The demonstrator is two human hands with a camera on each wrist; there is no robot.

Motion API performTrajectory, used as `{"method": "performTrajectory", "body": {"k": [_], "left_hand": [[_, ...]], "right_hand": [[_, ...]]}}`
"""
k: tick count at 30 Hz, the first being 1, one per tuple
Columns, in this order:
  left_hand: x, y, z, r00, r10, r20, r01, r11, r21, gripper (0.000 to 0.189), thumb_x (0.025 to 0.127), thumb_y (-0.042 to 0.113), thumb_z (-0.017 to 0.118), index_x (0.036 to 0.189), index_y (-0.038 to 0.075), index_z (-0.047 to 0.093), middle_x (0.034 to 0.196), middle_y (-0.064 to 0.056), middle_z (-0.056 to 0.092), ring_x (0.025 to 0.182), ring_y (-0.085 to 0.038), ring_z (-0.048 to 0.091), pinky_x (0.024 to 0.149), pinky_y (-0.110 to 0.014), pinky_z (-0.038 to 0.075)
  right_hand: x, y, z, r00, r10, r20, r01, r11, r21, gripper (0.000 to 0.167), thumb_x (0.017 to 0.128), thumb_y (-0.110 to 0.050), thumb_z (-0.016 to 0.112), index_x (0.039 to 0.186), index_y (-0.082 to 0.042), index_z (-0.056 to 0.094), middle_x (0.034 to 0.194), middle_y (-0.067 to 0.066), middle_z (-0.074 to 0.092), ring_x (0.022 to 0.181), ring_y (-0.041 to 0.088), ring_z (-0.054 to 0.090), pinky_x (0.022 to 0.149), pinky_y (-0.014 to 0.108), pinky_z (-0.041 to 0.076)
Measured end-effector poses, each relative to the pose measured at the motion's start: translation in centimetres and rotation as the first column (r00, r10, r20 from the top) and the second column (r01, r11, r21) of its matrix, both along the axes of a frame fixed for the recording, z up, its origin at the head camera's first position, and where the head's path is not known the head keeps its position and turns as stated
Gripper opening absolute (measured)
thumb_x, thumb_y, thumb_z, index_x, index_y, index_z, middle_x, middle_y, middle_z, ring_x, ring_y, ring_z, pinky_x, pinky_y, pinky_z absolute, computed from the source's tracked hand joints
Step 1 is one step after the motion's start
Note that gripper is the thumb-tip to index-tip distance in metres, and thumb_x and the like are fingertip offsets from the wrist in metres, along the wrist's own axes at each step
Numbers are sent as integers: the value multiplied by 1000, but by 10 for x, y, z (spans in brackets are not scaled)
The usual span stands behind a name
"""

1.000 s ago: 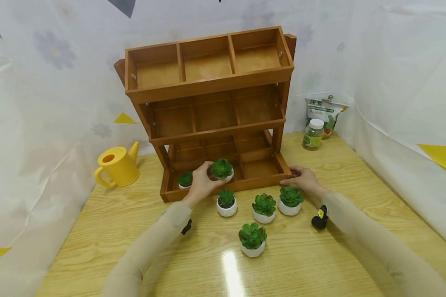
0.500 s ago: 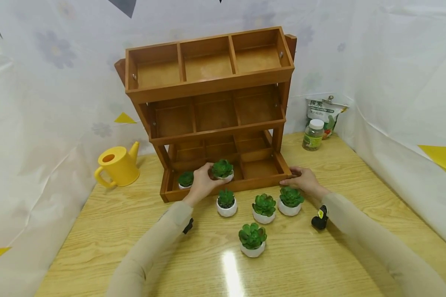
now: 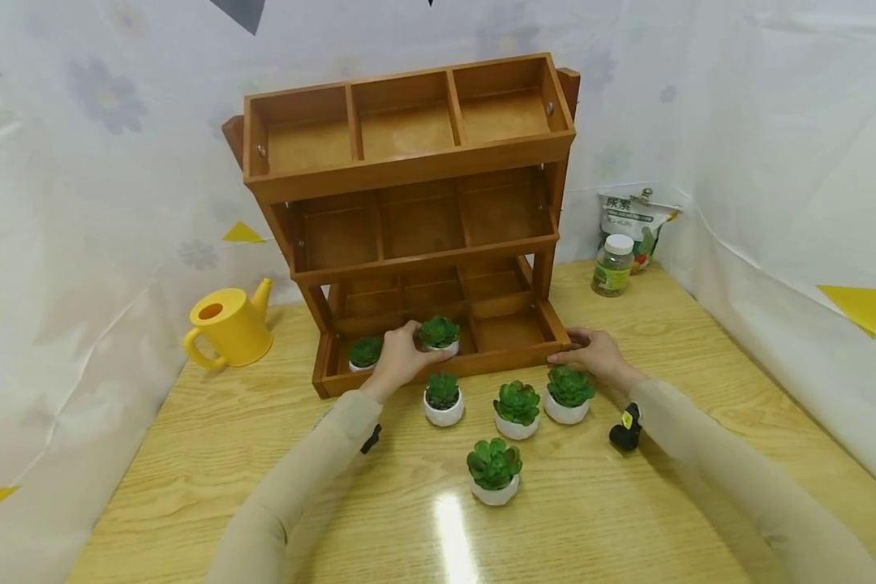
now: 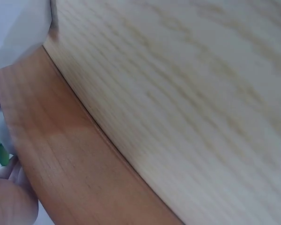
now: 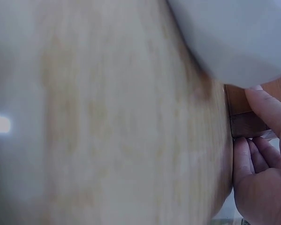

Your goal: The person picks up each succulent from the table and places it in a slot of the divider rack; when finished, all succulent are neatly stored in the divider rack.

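Pinching a small succulent in a white pot [image 3: 440,334] between thumb and fingers of the left hand [image 3: 400,357], closed down to the pot's width. Holding it upright at the middle front compartment of the lowest tier of the brown wooden rack [image 3: 409,169]; impossible to tell contact or gap between pot base and compartment floor. Gripping the rack's right front corner with the right hand [image 3: 594,355], thumb against the front, fingers curled round the side. Just left of the left hand, in the left front compartment, a second succulent [image 3: 365,352]. On the light wood-grained table [image 3: 204,454], in front of the rack, four more white-potted succulents: one nearest the left hand [image 3: 443,399], two side by side toward the right hand [image 3: 517,410] [image 3: 568,394], one nearest the person [image 3: 494,470]. Well left of the rack, a yellow watering can [image 3: 228,327]. To its right at the back, a white-lidded jar [image 3: 613,265] with a green-yellow label, too small to read. Behind the jar, a clipped white bag [image 3: 631,212] with large characters reading 尿素; smaller line beneath illegible. At the right cuff, a black device [image 3: 627,427] with a yellow mark, not readable.
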State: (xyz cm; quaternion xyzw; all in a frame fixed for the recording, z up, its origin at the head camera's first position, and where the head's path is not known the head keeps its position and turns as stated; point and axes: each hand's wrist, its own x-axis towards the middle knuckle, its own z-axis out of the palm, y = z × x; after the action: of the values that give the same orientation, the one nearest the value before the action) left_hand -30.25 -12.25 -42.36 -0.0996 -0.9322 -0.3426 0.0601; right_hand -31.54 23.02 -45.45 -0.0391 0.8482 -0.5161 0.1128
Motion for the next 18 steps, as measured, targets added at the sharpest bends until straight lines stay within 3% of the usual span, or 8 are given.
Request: {"method": "performTrajectory", "body": {"k": [11,18], "left_hand": [[-3,1,2,997,2,76,-2,1000,8,71,74,47,79,122,-1,56,72,-6,60,60,-16,53,56,-28,44],[-3,2,3,994,22,106,-17,999,-47,76,77,48,77,129,-3,54,88,-11,66,72,-18,61,69,-34,53]], "right_hand": [[0,0,-1,1000,-7,-19,7,1000,6,81,83,-29,76,145,3,36,143,25,44,126,38,49,90,32,51],[-1,1,-1,1000,3,-15,-3,1000,21,84,83,-31,76,147,3,32,145,26,41,126,39,49,92,36,51]]}}
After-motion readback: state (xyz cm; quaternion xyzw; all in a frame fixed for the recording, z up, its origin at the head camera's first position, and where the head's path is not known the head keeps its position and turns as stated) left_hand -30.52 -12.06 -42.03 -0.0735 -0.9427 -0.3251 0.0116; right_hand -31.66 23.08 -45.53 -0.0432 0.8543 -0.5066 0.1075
